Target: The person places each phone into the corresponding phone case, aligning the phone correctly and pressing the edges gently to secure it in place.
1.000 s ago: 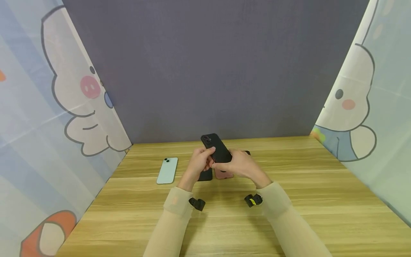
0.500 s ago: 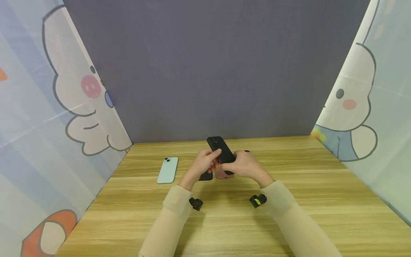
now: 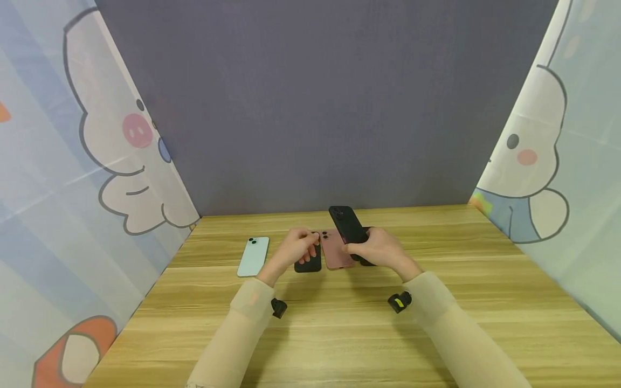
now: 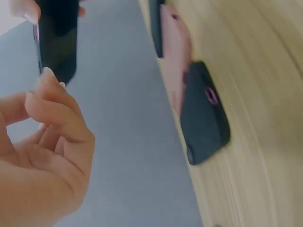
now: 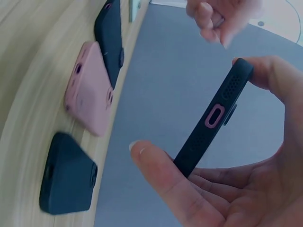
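Note:
My right hand (image 3: pixel 380 249) grips a smartphone in a black case (image 3: pixel 348 226) by its lower end, raised above the table and tilted. In the right wrist view, thumb and fingers hold the phone's opposite sides, and its pink-ringed charging port faces the camera. My left hand (image 3: pixel 298 249) hovers apart from it with loosely curled fingers and nothing in them. Partly beneath the left hand lies a black phone (image 3: pixel 310 265). Beside it is a pink phone (image 3: pixel 335 250). Another black phone (image 3: pixel 368 263) is mostly hidden by the right hand and the raised phone.
A pale mint phone (image 3: pixel 253 257) lies face down farther left on the wooden table (image 3: pixel 339 345). Behind the table stands a dark grey panel (image 3: pixel 330 108). Printed cartoon curtains (image 3: pixel 53 178) flank both sides.
The left hand has let go of the black-cased phone and drawn back to the left. The right hand has carried the phone rightward, uncovering more of the pink phone.

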Demonstrator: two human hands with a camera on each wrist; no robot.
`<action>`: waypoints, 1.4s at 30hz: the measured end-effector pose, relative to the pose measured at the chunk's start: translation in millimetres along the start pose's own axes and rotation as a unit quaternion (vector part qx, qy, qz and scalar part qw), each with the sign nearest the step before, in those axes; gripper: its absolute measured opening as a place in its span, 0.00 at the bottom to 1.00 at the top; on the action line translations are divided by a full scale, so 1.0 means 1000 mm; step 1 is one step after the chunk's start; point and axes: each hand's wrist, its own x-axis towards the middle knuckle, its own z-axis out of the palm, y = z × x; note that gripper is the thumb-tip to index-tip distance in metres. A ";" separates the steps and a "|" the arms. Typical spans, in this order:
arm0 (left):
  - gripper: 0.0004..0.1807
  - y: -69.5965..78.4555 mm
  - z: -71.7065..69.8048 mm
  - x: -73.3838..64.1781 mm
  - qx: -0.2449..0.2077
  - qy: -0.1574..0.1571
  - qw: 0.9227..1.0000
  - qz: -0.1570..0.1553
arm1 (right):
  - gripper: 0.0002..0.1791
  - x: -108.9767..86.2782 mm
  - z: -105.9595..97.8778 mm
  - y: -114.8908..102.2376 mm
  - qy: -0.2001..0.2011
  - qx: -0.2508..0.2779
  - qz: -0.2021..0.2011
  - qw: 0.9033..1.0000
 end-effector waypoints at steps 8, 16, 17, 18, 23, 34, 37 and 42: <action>0.11 -0.019 -0.018 -0.001 0.056 0.026 0.996 -0.058 | 0.32 0.002 -0.008 0.015 0.011 -0.034 0.014 0.999; 0.12 -0.032 -0.045 -0.005 0.164 0.061 0.979 -0.108 | 0.34 0.007 -0.016 0.038 0.011 -0.062 0.040 0.997; 0.12 -0.034 -0.048 -0.005 0.174 0.062 0.976 -0.114 | 0.34 0.008 -0.018 0.041 0.011 -0.062 0.042 0.997; 0.12 -0.036 -0.052 -0.005 0.181 0.063 0.974 -0.121 | 0.34 0.009 -0.019 0.043 0.011 -0.061 0.042 0.997; 0.13 -0.048 -0.067 -0.005 0.199 0.069 0.965 -0.154 | 0.28 0.013 -0.026 0.057 0.005 -0.073 0.051 0.996; 0.35 -0.061 -0.094 -0.021 0.199 0.066 0.948 -0.241 | 0.30 0.018 -0.032 0.082 -0.009 -0.112 0.062 0.992; 0.32 -0.064 -0.099 -0.023 0.214 0.063 0.941 -0.254 | 0.29 0.018 -0.035 0.088 -0.011 -0.124 0.058 0.991; 0.41 -0.071 -0.107 -0.023 0.234 0.044 0.931 -0.277 | 0.29 0.018 -0.038 0.103 -0.011 -0.139 0.059 0.988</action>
